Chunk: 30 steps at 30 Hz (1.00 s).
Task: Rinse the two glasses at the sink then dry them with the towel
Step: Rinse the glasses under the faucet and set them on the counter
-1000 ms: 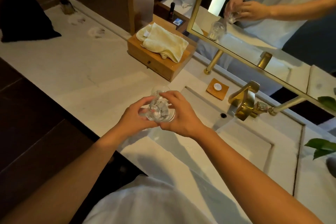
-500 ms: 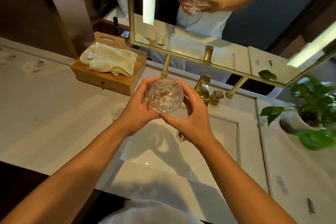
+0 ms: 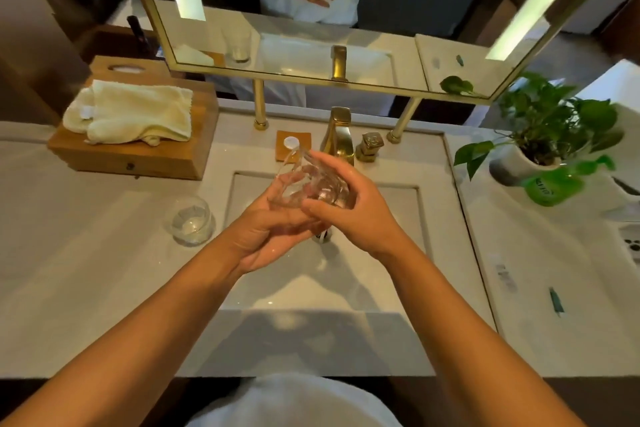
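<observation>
Filling the middle, the sink (image 3: 363, 288) lies under both hands. The towel (image 3: 131, 114) rests folded on the wooden box (image 3: 166, 158) at left. Close together, the left hand (image 3: 266, 236) and right hand (image 3: 360, 215) grip one glass (image 3: 308, 184), tilted, over the sink. A green bottle (image 3: 550, 185) at right carries writing too blurred to read. The second glass (image 3: 189, 218) stands upright just left of the sink.

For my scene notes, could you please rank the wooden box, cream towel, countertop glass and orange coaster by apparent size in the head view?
1. brown wooden box
2. cream cloth towel
3. clear round countertop glass
4. square orange coaster, marginally smaller
</observation>
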Tool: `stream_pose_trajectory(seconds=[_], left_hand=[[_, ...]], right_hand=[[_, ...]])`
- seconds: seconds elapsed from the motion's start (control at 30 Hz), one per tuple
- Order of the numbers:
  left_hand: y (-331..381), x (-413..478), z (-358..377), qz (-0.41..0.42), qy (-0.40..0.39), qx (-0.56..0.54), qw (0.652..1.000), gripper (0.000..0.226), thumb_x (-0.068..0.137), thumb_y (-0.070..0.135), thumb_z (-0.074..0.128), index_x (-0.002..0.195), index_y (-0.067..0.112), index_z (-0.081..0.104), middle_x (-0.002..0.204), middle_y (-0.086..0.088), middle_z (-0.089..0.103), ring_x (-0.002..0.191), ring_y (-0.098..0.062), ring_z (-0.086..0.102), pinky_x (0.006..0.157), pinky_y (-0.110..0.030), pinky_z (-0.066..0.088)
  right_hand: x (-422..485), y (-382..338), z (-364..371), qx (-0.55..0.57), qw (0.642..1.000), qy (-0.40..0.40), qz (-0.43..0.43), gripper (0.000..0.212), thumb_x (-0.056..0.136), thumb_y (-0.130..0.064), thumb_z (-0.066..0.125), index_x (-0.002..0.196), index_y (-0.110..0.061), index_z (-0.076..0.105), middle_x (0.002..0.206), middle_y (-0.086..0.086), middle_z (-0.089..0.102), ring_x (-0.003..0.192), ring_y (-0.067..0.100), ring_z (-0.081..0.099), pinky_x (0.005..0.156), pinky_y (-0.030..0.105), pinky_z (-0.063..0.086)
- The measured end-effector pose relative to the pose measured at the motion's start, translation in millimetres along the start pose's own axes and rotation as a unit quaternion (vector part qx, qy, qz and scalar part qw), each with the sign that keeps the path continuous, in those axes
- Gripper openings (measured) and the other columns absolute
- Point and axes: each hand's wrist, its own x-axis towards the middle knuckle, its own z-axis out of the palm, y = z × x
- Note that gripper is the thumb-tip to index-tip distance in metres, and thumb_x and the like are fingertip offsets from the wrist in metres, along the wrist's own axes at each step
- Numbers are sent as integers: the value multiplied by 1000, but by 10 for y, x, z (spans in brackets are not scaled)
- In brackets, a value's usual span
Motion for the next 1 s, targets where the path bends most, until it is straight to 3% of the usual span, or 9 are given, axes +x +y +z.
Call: stream_pose_trajectory(seconds=[0.17,0.3,0.47,0.53,0.63,0.73,0.8,0.87,1.0], left_hand=[[-110,131,74,-25,-18,16,999,73,81,-19,54,145,17,47,141,-27,54,131,-44,52,98,-54,51],[-106,216,106,-34,22,40,998,84,70,-6,82,144,16,48,143,-25,53,130,-45,52,94,-54,53],[-85,332,291,-35,106,110,988,88,67,29,91,142,9,51,139,-21,58,126,-38,58,91,-45,56],[-87,361,342,-30,130,123,983,88,64,31,93,139,7,54,137,-21,60,123,-38,61,90,-44,57],[-100,394,366,-29,140,164,976,91,59,34,95,137,9,56,134,-21,62,121,-38,62,89,-46,58],[-111,409,314,-27,138,188,972,89,59,33,95,136,8,57,131,-22,64,118,-38,64,83,-43,60],[-125,404,231,-27,126,161,978,77,70,23,89,137,8,55,133,-22,63,120,-39,63,84,-43,60],[-149,387,145,-28,116,137,983,72,77,13,79,141,5,49,136,-23,59,125,-41,59,91,-47,58],[-283,385,-29,-35,161,116,980,98,50,14,97,136,5,52,134,-24,60,120,-42,61,94,-48,56]], right_hand=[[-2,152,-270,50,999,-1,11,65,79,-12,84,138,-20,56,126,-3,65,111,12,68,79,24,59],[-42,305,-493,58,998,-9,15,72,73,-18,89,137,-27,55,121,-18,65,112,3,66,79,20,58],[-87,411,-699,1,1000,7,-24,80,69,-18,92,140,-23,54,129,-9,64,117,6,63,92,25,57],[-102,441,-722,-46,997,15,-55,81,69,-20,92,141,-21,53,132,-5,62,119,6,61,96,24,54],[-112,457,-739,-122,986,23,-108,84,70,-27,92,143,-17,51,132,-2,60,118,1,57,96,11,46],[-112,500,-717,-154,979,28,-131,89,70,-33,91,146,-16,47,134,0,56,119,3,54,98,14,47],[-128,556,-652,-118,987,39,-100,89,69,-38,91,145,-24,47,136,-4,53,123,6,54,99,21,51],[-170,642,-573,-14,999,46,-26,83,68,-38,90,140,-35,48,136,-9,55,121,6,58,93,22,55],[-216,915,-491,164,980,48,98,65,76,-20,88,133,-33,59,127,-9,66,113,12,67,83,25,58]])
